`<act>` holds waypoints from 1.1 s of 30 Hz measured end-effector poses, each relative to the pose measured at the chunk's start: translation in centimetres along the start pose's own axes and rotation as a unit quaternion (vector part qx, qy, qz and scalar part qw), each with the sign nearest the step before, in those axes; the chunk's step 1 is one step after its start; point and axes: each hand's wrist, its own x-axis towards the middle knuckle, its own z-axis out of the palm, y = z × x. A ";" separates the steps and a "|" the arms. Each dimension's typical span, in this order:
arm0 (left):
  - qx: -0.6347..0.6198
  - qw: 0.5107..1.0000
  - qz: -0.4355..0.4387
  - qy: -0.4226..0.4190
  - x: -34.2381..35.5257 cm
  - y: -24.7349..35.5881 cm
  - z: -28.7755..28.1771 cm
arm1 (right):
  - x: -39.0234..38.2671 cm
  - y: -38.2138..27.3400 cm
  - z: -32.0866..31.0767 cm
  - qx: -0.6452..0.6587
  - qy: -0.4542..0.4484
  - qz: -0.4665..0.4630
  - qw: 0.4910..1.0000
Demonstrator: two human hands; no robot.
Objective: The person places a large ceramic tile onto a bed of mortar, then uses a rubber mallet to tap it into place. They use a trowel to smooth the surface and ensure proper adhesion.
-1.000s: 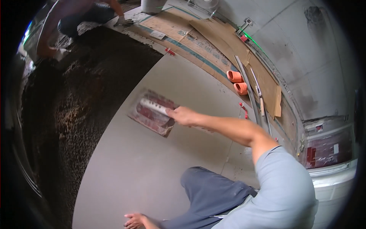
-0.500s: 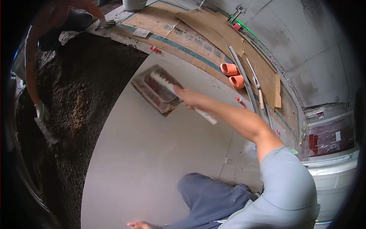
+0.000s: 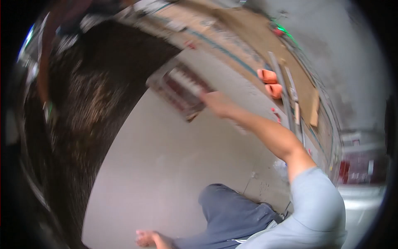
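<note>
My right hand is closed round the pale ridged handle of a flat, rectangular tapping board with a dark red middle. Motion smears the board, which is over the far left edge of a large grey tile; I cannot tell whether it touches. My left hand is low in view, at the tile's near part, its fingers loosely apart and holding nothing. My bent knee in dark trousers is on the tile.
Dark, loose mortar bed lies left of the tile, with a co-worker's arm over it. Cardboard sheets, orange slippers and a long metal bar lie along the far right. Small red clips stand by the tile edge.
The whole view has shifted and blurred. My right hand still grips the tapping board, now nearer the mortar edge. More of my left hand shows at the bottom.
</note>
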 end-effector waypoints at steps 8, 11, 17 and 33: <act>-0.164 0.957 -0.027 0.238 0.2 3.2 -1.6 | -8.8 4.3 19.1 -0.053 -0.095 -0.046 0.993; -0.091 0.989 0.087 0.077 -1.4 1.8 -3.6 | -6.7 -2.9 18.9 -0.083 -0.195 -0.096 0.973; -0.193 0.966 -0.165 0.049 4.7 -15.6 2.3 | -15.9 -20.4 15.1 0.061 -0.165 -0.333 0.926; -0.242 0.946 -0.178 0.125 4.6 -18.3 2.6 | -24.7 -37.1 31.6 0.067 -0.311 -0.470 0.823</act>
